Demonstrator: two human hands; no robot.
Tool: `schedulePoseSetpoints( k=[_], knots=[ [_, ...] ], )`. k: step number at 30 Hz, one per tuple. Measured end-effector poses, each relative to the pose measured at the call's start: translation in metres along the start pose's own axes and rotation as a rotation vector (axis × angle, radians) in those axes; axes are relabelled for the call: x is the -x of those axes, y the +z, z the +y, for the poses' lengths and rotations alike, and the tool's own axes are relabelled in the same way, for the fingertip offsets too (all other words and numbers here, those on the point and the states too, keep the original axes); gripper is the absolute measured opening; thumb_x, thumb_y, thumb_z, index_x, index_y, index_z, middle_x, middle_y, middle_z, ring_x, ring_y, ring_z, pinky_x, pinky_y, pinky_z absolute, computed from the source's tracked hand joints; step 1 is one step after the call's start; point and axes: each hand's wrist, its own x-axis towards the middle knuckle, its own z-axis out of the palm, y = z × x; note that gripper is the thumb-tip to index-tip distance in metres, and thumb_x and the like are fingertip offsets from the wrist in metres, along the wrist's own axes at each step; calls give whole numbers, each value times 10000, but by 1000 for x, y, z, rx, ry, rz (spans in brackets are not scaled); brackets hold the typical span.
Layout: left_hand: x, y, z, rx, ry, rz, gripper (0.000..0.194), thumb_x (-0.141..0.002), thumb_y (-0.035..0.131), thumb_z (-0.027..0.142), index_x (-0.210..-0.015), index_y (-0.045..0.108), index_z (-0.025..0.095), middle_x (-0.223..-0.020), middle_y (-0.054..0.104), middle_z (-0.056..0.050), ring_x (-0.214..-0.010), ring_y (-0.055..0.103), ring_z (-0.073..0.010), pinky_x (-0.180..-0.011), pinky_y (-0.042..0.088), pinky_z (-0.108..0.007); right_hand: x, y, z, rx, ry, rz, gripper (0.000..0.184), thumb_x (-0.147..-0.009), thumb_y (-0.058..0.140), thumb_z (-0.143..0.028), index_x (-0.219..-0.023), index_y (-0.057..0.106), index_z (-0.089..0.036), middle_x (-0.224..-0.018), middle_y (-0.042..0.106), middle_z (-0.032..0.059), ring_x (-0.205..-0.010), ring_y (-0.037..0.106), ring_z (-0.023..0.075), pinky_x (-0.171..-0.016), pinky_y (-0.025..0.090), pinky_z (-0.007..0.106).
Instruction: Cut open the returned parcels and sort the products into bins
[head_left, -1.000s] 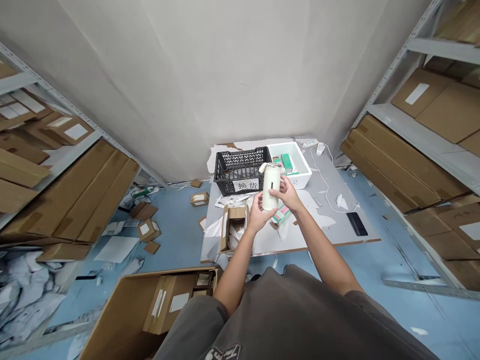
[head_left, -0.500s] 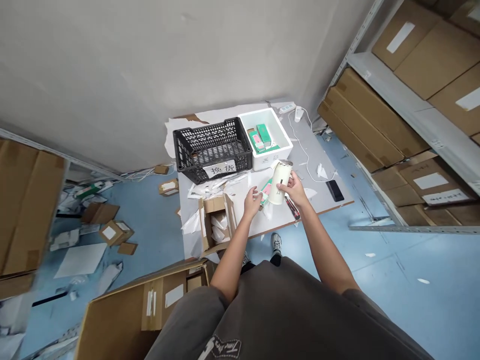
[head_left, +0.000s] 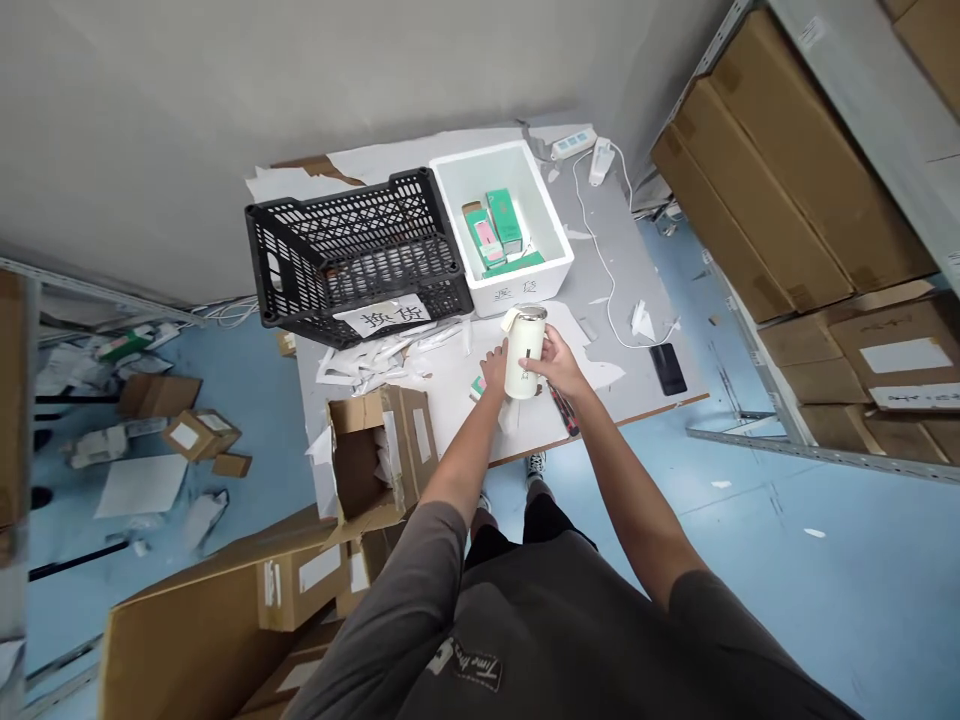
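Observation:
Both hands hold a cream-white cylindrical bottle (head_left: 523, 355) with a silver rim, upright over the grey table (head_left: 637, 275). My right hand (head_left: 559, 365) wraps its right side. My left hand (head_left: 493, 368) grips its lower left. Behind the bottle stands a white foam box (head_left: 551, 262) holding green and pink cartons (head_left: 495, 225). To its left sits a black plastic crate (head_left: 352, 255) with a paper label. A green-and-pink carton lies under my left hand, mostly hidden.
An open cardboard box (head_left: 375, 455) stands at the table's left front edge. A black phone (head_left: 667, 368), a white cable and a power strip (head_left: 574, 143) lie at right. Shelves with brown cartons (head_left: 787, 190) line the right. Boxes and paper litter the blue floor.
The view has tilted down and drawn closer to the table. My left hand, off the bottle half a second ago, is back on it; the bottle stands upright again, lower, in front of the foam box.

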Motion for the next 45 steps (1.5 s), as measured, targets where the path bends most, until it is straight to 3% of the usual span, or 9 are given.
schedulePoseSetpoints(
  k=[3, 6, 10, 16, 20, 28, 33, 39, 45],
  knots=[
    [6, -21, 0, -130, -62, 6, 660, -925, 737, 349, -1516, 529, 140, -1415, 621, -242, -1363, 543, -429, -1139, 407, -553, -10, -6, 2, 9, -20, 1, 931, -648, 957, -541, -1430, 505, -317, -1245, 744, 62, -1184, 712, 318, -1016, 611, 481],
    [27, -49, -3, -1, 9, 114, 814, -874, 774, 382, -1587, 438, 176, -1507, 578, -194, -1371, 565, -372, -1129, 449, -472, -16, -2, -4, 21, -60, 46, 963, -649, 948, -565, -1454, 479, -320, -1232, 739, 63, -1197, 699, 318, -1037, 595, 480],
    [71, -73, -23, 242, 6, 227, 902, -729, 872, 301, -1524, 460, 196, -1486, 597, -154, -1319, 611, -325, -1095, 492, -422, -14, 25, -16, 9, -127, 107, 1007, -649, 947, -573, -1479, 440, -314, -1229, 728, 71, -1209, 686, 313, -1082, 562, 479],
    [144, -64, -78, 480, -28, 304, 861, -666, 883, 223, -1421, 471, 200, -1370, 659, -159, -1273, 648, -312, -1083, 495, -445, 12, 83, -11, 21, -175, 126, 954, -656, 932, -562, -1432, 444, -299, -1214, 710, 74, -1153, 686, 278, -1078, 551, 460],
    [169, -54, -105, 504, -53, 270, 748, -657, 853, 161, -1327, 524, 204, -1344, 673, -142, -1275, 644, -291, -1095, 488, -429, 32, 104, 12, 38, -150, 132, 962, -672, 921, -532, -1460, 420, -297, -1245, 698, 76, -1146, 687, 252, -1084, 540, 430],
    [161, -60, -124, 518, 43, 151, 754, -657, 828, 109, -1352, 557, 216, -1368, 682, -117, -1253, 662, -286, -1101, 506, -437, 59, 105, 60, 129, -142, 97, 932, -653, 928, -433, -1435, 447, -270, -1346, 651, 102, -1237, 642, 251, -1107, 526, 410],
    [157, -66, -134, 468, 70, 117, 831, -657, 844, 104, -1433, 569, 216, -1386, 691, -122, -1280, 657, -329, -1117, 513, -478, 53, 108, 86, 237, -181, 39, 878, -671, 871, -342, -1440, 458, -259, -1342, 633, 87, -1238, 622, 251, -1111, 521, 411],
    [151, -72, -145, 441, 149, 42, 839, -684, 801, 142, -1482, 553, 220, -1449, 652, -132, -1336, 626, -322, -1156, 489, -486, 48, 105, 114, 396, -181, -69, 765, -675, 807, -297, -1379, 511, -258, -1300, 650, 67, -1175, 643, 266, -1070, 533, 415],
    [146, -72, -143, 345, 110, 11, 868, -659, 819, 112, -1481, 552, 192, -1470, 621, -151, -1367, 596, -349, -1169, 481, -501, 44, 87, 140, 575, -246, -116, 699, -626, 827, -270, -1289, 606, -248, -1413, 607, 112, -1376, 546, 336, -1200, 426, 489]
  ],
)
